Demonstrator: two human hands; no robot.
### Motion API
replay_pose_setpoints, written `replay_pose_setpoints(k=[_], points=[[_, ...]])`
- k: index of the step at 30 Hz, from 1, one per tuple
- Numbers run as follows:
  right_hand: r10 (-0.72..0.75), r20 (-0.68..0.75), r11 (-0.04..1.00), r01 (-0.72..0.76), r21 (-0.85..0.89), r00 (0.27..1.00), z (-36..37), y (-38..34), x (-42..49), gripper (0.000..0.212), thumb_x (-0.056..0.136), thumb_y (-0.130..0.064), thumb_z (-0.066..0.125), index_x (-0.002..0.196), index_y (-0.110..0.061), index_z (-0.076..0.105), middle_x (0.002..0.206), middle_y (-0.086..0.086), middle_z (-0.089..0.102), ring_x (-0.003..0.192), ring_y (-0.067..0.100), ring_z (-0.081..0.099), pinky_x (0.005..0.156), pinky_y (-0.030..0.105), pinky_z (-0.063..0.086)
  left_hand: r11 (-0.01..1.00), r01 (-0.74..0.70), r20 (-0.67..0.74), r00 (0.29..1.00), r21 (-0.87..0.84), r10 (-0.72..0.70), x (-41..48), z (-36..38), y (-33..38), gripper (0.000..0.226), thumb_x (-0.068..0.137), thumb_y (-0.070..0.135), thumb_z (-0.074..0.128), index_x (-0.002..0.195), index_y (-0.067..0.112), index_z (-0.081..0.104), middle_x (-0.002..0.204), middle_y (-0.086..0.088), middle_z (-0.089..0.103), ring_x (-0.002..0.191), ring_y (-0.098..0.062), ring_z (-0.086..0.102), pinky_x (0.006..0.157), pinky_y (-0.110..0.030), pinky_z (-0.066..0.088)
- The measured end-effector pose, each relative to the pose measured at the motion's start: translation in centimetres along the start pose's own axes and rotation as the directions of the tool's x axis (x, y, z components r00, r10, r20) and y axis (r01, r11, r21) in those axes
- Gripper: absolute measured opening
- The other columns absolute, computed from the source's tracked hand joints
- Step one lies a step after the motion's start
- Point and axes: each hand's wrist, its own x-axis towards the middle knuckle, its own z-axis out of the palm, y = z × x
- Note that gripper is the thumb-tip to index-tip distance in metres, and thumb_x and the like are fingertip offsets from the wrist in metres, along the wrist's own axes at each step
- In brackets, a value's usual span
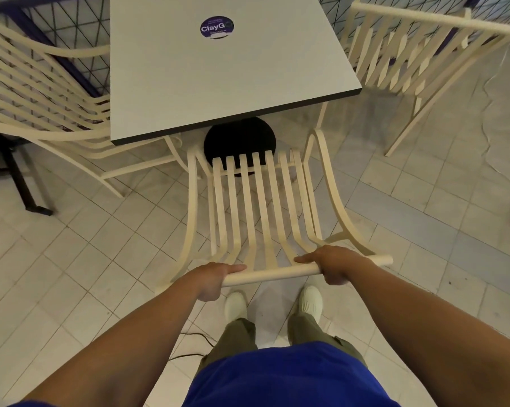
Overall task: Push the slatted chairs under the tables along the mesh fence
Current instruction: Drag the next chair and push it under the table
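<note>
The cream slatted chair in the lower middle of the frame faces the pale grey square bench, its seat front just short of the near edge. At the upper left, a second cream slatted chair sits already tucked against the bench's left side, before the dark mesh fence. The left hand has its fingers wrapped shut around the left of the round top rail; further right, the right hand is closed on the same rail. Holding the rail at both ends likely keeps the push straight. Ahead, the black round pedestal base lies under the bench, probably limiting travel. At the upper right, a third cream slatted chair stands apart, leaving open tiled floor beside it.
</note>
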Motion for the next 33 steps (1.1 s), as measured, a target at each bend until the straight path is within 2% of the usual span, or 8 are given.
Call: replay_pose_setpoints(k=[7,11,16,20,23,26,30,33], points=[[-0.017,0.003,1.000,0.017,-0.016,1.000,-0.9,0.1,1.2,0.083,0.087,-0.005,0.067,0.146,-0.051,0.033,0.128,-0.001,0.057,0.103,0.021,0.060,0.091,0.034,0.051,0.999,0.016,-0.014,1.000,-0.029,-0.017,0.4,-0.5,-0.3,0.094,0.091,-0.007,0.053,0.151,0.056,0.017,0.124,-0.003,0.051,0.095,-0.020,0.056,0.082,-0.031,0.052],[-0.024,0.008,0.999,0.025,-0.049,1.000,-2.0,0.2,1.8,0.083,0.087,-0.005,0.065,0.147,-0.052,0.030,0.128,-0.001,0.055,0.102,0.021,0.059,0.085,0.031,0.049,0.999,0.022,-0.013,1.000,-0.023,-0.023,0.8,-1.7,-0.6,0.093,0.090,-0.005,0.051,0.151,0.058,0.018,0.124,-0.002,0.053,0.092,-0.020,0.057,0.078,-0.031,0.052],[-0.031,0.006,0.998,0.032,-0.045,0.999,-3.6,0.3,3.1,0.085,0.086,-0.004,0.064,0.146,-0.053,0.031,0.128,0.000,0.055,0.103,0.022,0.060,0.089,0.034,0.052,0.999,0.043,-0.029,0.999,-0.016,-0.043,1.4,-3.1,-0.9,0.094,0.090,-0.004,0.051,0.149,0.061,0.018,0.125,-0.003,0.054,0.093,-0.021,0.059,0.079,-0.034,0.055],[-0.027,0.012,0.998,0.027,-0.054,1.000,-4.6,0.7,4.1,0.084,0.085,-0.004,0.064,0.146,-0.053,0.032,0.126,0.000,0.055,0.102,0.022,0.060,0.090,0.036,0.052,0.998,0.064,-0.076,0.995,-0.003,-0.064,1.5,-4.0,-1.0,0.089,0.090,-0.001,0.050,0.148,0.060,0.022,0.123,-0.002,0.055,0.087,-0.020,0.059,0.070,-0.032,0.052],[-0.036,0.028,0.997,0.038,-0.064,0.999,-5.3,0.9,4.4,0.080,0.087,-0.007,0.060,0.149,-0.048,0.031,0.134,0.002,0.051,0.110,0.023,0.058,0.093,0.035,0.051,0.996,0.084,-0.163,0.984,0.034,-0.078,1.4,-3.9,-1.1,0.086,0.090,0.004,0.051,0.147,0.061,0.024,0.120,-0.001,0.058,0.087,-0.021,0.060,0.072,-0.036,0.055],[-0.014,0.036,0.999,0.016,-0.045,0.999,-5.6,2.1,4.2,0.080,0.085,-0.015,0.064,0.149,-0.049,0.031,0.140,0.000,0.050,0.114,0.021,0.056,0.095,0.033,0.049,0.996,0.086,-0.171,0.982,0.022,-0.081,0.8,-3.5,-1.5,0.083,0.092,0.007,0.053,0.145,0.063,0.024,0.120,0.001,0.056,0.085,-0.020,0.056,0.068,-0.033,0.050],[0.059,0.070,0.995,-0.053,-0.080,0.996,-5.6,4.4,3.3,0.084,0.086,-0.007,0.060,0.147,-0.055,0.028,0.145,0.000,0.046,0.124,0.024,0.051,0.101,0.036,0.045,0.996,0.085,-0.168,0.983,0.034,-0.078,0.6,-3.5,-1.8,0.091,0.091,-0.005,0.050,0.147,0.061,0.023,0.121,-0.002,0.054,0.083,-0.020,0.051,0.065,-0.031,0.042],[0.069,0.043,0.993,-0.065,-0.096,0.997,-5.4,4.4,2.9,0.085,0.089,-0.003,0.057,0.148,-0.055,0.026,0.141,0.000,0.049,0.118,0.022,0.054,0.095,0.032,0.047,0.998,0.060,-0.156,0.986,0.029,-0.055,0.9,-3.9,-1.8,0.093,0.090,-0.008,0.050,0.147,0.061,0.024,0.121,-0.002,0.054,0.085,-0.021,0.055,0.066,-0.032,0.043]])
